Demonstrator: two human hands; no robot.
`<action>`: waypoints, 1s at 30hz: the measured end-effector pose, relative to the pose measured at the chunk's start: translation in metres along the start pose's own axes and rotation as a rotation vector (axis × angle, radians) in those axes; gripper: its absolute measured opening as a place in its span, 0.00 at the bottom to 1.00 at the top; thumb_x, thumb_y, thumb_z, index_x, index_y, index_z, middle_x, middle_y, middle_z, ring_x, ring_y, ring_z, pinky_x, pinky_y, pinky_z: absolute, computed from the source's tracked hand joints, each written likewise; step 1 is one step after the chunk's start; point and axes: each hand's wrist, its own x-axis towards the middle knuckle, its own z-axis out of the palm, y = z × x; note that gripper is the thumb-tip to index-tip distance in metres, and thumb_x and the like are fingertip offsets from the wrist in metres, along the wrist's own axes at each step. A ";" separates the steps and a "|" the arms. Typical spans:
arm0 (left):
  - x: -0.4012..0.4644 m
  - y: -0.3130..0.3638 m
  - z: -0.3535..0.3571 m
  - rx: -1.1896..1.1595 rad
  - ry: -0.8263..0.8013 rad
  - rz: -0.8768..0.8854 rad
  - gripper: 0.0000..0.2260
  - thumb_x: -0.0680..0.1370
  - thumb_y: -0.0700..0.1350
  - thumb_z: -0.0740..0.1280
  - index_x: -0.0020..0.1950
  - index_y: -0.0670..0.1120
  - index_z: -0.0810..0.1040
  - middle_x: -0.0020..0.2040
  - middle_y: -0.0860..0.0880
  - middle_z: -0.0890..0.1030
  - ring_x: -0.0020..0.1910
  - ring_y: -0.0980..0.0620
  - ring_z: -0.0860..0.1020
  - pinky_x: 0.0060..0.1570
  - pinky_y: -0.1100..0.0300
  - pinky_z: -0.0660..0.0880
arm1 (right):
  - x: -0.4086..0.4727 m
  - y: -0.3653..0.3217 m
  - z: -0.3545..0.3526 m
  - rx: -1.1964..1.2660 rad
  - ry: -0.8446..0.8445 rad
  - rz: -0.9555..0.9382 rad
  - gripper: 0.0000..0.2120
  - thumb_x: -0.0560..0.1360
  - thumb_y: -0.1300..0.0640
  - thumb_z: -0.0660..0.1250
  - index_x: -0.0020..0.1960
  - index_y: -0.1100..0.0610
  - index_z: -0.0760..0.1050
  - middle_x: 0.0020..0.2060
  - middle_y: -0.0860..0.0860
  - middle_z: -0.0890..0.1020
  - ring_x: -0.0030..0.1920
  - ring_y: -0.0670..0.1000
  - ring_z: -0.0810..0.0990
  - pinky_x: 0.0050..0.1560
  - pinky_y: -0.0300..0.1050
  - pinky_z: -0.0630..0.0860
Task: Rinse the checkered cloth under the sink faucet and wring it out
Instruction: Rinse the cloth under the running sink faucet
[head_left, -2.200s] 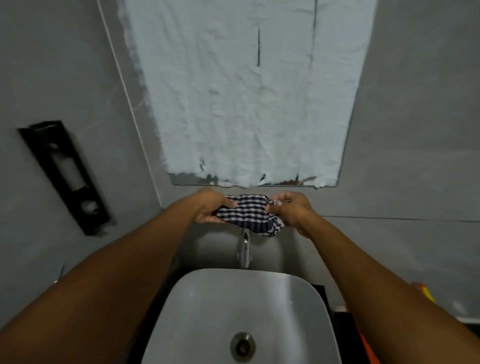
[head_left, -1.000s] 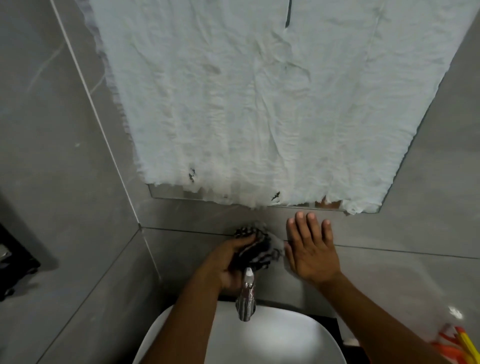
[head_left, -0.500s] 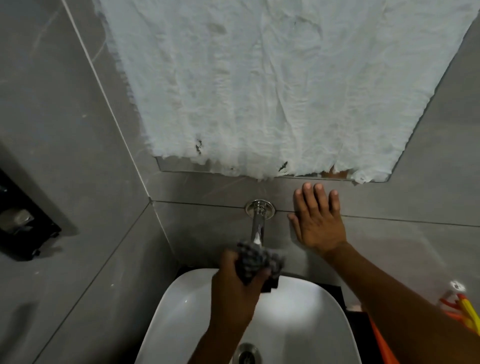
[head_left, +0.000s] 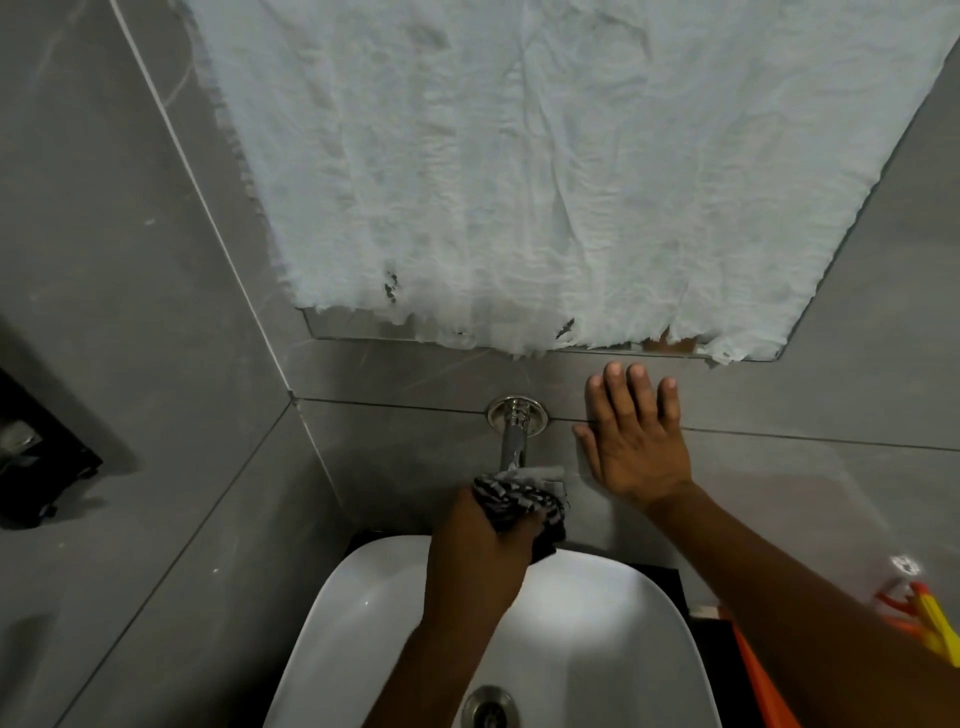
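Note:
My left hand (head_left: 480, 545) grips the bunched checkered cloth (head_left: 519, 501) just under the spout end of the chrome wall faucet (head_left: 514, 431), above the back rim of the white sink (head_left: 597, 623). The cloth is dark and crumpled, partly hidden by my fingers. My right hand (head_left: 636, 447) lies flat and open against the grey wall tile, right of the faucet, fingers spread upward. Whether water is running I cannot tell.
A mirror covered with white paper (head_left: 545, 182) hangs above the faucet. A black holder (head_left: 36, 447) is fixed to the left wall. The drain (head_left: 488, 709) sits at the sink's bottom. Orange and yellow items (head_left: 924, 618) stand at the right edge.
Both hands held the cloth up at first. My right hand let go and pressed flat on the wall; my left hand carried the cloth down under the faucet spout.

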 end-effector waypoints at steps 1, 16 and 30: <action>0.009 0.008 -0.001 0.097 -0.054 -0.005 0.19 0.74 0.51 0.72 0.61 0.44 0.76 0.53 0.51 0.83 0.49 0.56 0.81 0.43 0.68 0.74 | 0.000 0.000 0.001 -0.001 0.006 -0.003 0.36 0.77 0.44 0.62 0.78 0.60 0.53 0.80 0.56 0.42 0.80 0.57 0.41 0.77 0.61 0.41; 0.097 0.041 -0.012 -0.710 -0.555 -0.560 0.07 0.76 0.42 0.67 0.46 0.39 0.81 0.38 0.42 0.85 0.41 0.44 0.82 0.48 0.45 0.77 | -0.002 -0.006 -0.005 0.027 -0.094 0.052 0.34 0.80 0.46 0.56 0.79 0.59 0.48 0.80 0.55 0.39 0.79 0.58 0.39 0.77 0.62 0.37; 0.083 0.048 -0.008 -0.515 -0.480 -0.434 0.02 0.73 0.39 0.68 0.43 0.40 0.79 0.38 0.43 0.81 0.33 0.48 0.78 0.30 0.60 0.75 | 0.007 -0.016 -0.042 0.086 -0.390 0.132 0.35 0.79 0.50 0.57 0.79 0.60 0.46 0.79 0.58 0.46 0.79 0.61 0.44 0.76 0.63 0.36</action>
